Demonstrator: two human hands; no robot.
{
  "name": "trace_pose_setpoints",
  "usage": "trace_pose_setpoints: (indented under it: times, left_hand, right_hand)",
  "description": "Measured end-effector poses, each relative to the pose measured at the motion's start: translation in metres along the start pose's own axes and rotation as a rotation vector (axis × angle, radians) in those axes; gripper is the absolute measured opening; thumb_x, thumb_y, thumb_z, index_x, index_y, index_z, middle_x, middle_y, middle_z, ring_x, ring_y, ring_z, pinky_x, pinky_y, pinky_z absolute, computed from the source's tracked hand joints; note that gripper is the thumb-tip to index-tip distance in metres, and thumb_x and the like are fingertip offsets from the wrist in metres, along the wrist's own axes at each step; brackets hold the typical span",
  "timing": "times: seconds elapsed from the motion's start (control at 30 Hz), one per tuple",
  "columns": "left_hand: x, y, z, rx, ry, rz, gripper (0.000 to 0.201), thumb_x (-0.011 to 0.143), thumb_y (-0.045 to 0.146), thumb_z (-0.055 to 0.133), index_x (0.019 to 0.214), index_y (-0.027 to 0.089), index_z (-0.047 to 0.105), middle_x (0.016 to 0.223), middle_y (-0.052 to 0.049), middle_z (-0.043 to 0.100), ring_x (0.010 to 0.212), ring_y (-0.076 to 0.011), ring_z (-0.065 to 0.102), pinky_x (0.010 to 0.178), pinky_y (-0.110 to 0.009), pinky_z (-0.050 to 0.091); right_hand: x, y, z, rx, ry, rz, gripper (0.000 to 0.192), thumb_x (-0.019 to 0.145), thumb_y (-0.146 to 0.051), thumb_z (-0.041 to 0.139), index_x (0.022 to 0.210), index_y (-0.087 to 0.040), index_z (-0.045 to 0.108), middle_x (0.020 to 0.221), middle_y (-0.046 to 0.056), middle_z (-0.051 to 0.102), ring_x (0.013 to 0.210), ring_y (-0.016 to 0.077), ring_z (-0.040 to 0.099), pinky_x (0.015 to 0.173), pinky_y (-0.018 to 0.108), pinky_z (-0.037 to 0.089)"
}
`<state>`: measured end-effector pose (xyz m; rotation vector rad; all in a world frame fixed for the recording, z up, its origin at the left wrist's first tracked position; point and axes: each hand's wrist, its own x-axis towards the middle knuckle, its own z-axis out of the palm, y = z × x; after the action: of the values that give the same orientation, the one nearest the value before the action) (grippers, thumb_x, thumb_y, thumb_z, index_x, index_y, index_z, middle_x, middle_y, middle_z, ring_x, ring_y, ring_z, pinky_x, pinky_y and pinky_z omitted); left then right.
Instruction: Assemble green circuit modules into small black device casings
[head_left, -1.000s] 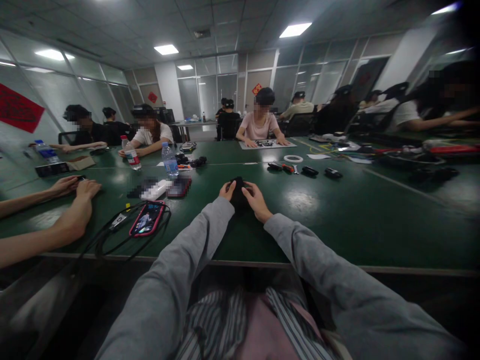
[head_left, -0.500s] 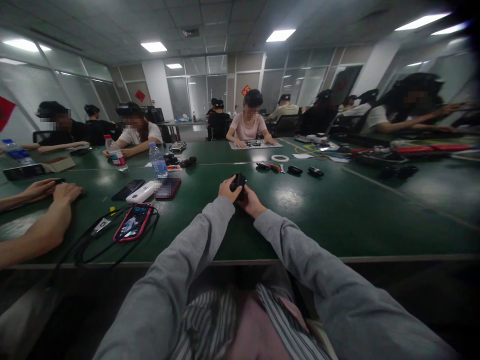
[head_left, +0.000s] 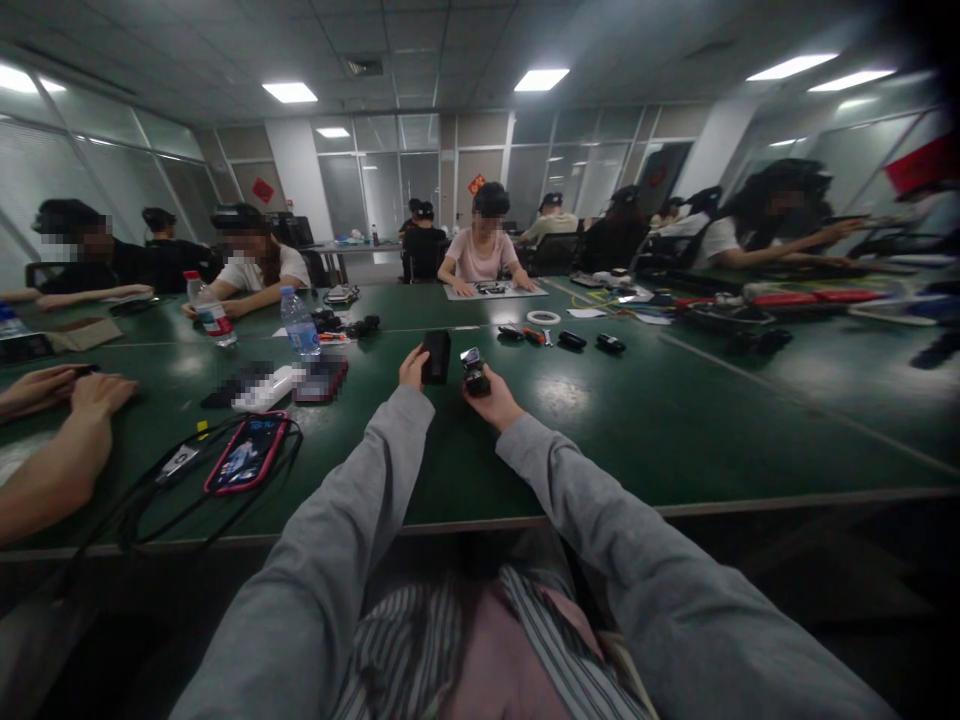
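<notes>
Black box [head_left: 436,358] over the desk [head_left: 675,430]: and it's held up ahead, just left of a dark device [head_left: 475,375]!
Blue-capped bottle [head_left: 300,325]: stood upright on the left.
Left hand [head_left: 413,369]: box clasped at its left side by the fingers.
Right hand [head_left: 498,398]: dark device grasped by the fingers, shiny face showing.
Pink-cased phone [head_left: 247,452]: laid screen-up, well left.
Dark device: held apart from the box.
</notes>
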<state>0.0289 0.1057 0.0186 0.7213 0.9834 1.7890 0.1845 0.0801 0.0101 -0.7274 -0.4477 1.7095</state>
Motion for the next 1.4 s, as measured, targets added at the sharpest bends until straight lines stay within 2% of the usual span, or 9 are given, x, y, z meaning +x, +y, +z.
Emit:
trace_pose_setpoints:
  times: [0.1,0.2,0.43,0.6,0.73,0.9,1.13,1.27,1.4]
  left_hand:
    - [0.005,-0.005,-0.004,-0.079,0.094,-0.134,0.033,0.076,0.013,0.062,0.109,0.015,0.066,0.097,-0.007,0.07,0.094,-0.0186,0.066,0.088,-0.032,0.052]
    - [0.002,-0.012,-0.005,-0.079,0.074,-0.163,0.033,0.075,0.012,0.063,0.108,0.015,0.064,0.096,-0.008,0.069,0.093,-0.019,0.067,0.086,-0.033,0.053]
    - [-0.015,-0.02,0.0,0.193,-0.167,0.099,0.032,0.063,0.011,0.074,0.094,0.013,0.064,0.107,-0.012,0.065,0.107,-0.0222,0.06,0.097,-0.039,0.045]
    - [-0.019,-0.021,-0.001,0.305,-0.165,0.196,0.031,0.064,0.015,0.074,0.093,0.013,0.062,0.111,-0.014,0.063,0.111,-0.0243,0.056,0.098,-0.041,0.043]
    - [-0.013,-0.029,-0.002,0.27,-0.206,0.163,0.034,0.063,0.015,0.074,0.093,0.013,0.06,0.111,-0.014,0.062,0.112,-0.0246,0.056,0.098,-0.043,0.043]
    - [-0.009,-0.036,-0.002,0.127,-0.202,0.094,0.04,0.06,0.013,0.076,0.094,0.015,0.055,0.115,-0.013,0.06,0.116,-0.025,0.053,0.098,-0.043,0.043]
    - [-0.029,-0.036,0.006,0.096,-0.158,-0.1,0.062,0.056,0.008,0.081,0.108,0.02,0.047,0.122,-0.012,0.055,0.116,-0.0267,0.053,0.094,-0.045,0.046]
    - [-0.037,-0.031,0.014,0.046,-0.077,-0.172,0.068,0.058,0.017,0.084,0.113,0.02,0.044,0.117,-0.012,0.057,0.108,-0.0245,0.059,0.092,-0.041,0.049]
    - [-0.038,-0.024,0.013,-0.08,-0.019,-0.252,0.063,0.061,0.023,0.083,0.113,0.019,0.046,0.106,-0.011,0.062,0.097,-0.0232,0.064,0.086,-0.039,0.052]
  right_hand:
    - [0.001,-0.001,0.001,-0.033,0.015,-0.017,0.017,0.093,-0.032,0.042,0.084,-0.021,0.051,0.068,-0.001,0.059,0.061,0.0116,0.057,0.054,0.024,0.053]
    - [0.003,0.001,0.002,-0.064,-0.006,-0.094,0.01,0.091,-0.024,0.043,0.086,-0.022,0.052,0.068,-0.002,0.059,0.059,0.0101,0.056,0.055,0.023,0.053]
    - [0.009,0.009,0.004,-0.2,0.013,-0.25,0.018,0.086,-0.016,0.048,0.101,-0.026,0.049,0.081,-0.006,0.062,0.065,0.0096,0.06,0.064,0.025,0.055]
    - [0.011,0.014,0.0,-0.281,-0.001,-0.314,0.025,0.086,-0.019,0.049,0.108,-0.029,0.046,0.094,-0.005,0.059,0.075,0.0087,0.06,0.071,0.024,0.055]
    - [0.01,0.018,-0.004,-0.372,-0.051,-0.375,0.031,0.083,-0.023,0.052,0.112,-0.03,0.045,0.097,-0.003,0.057,0.084,0.0099,0.059,0.078,0.025,0.053]
    - [0.012,0.02,-0.007,-0.515,-0.022,-0.51,0.037,0.081,-0.029,0.052,0.117,-0.027,0.043,0.101,0.0,0.054,0.09,0.013,0.056,0.085,0.031,0.05]
    - [0.018,0.024,-0.013,-0.752,-0.027,-0.704,0.043,0.084,-0.035,0.047,0.124,-0.023,0.038,0.123,0.007,0.048,0.114,0.0169,0.048,0.104,0.039,0.037]
    - [0.009,0.027,-0.007,-0.882,-0.121,-0.835,0.045,0.086,-0.042,0.048,0.125,-0.02,0.04,0.129,0.011,0.044,0.121,0.0191,0.043,0.108,0.039,0.032]
    - [-0.004,0.027,0.001,-0.984,-0.297,-0.876,0.046,0.087,-0.046,0.047,0.125,-0.021,0.042,0.13,0.011,0.044,0.118,0.0188,0.046,0.107,0.04,0.034]
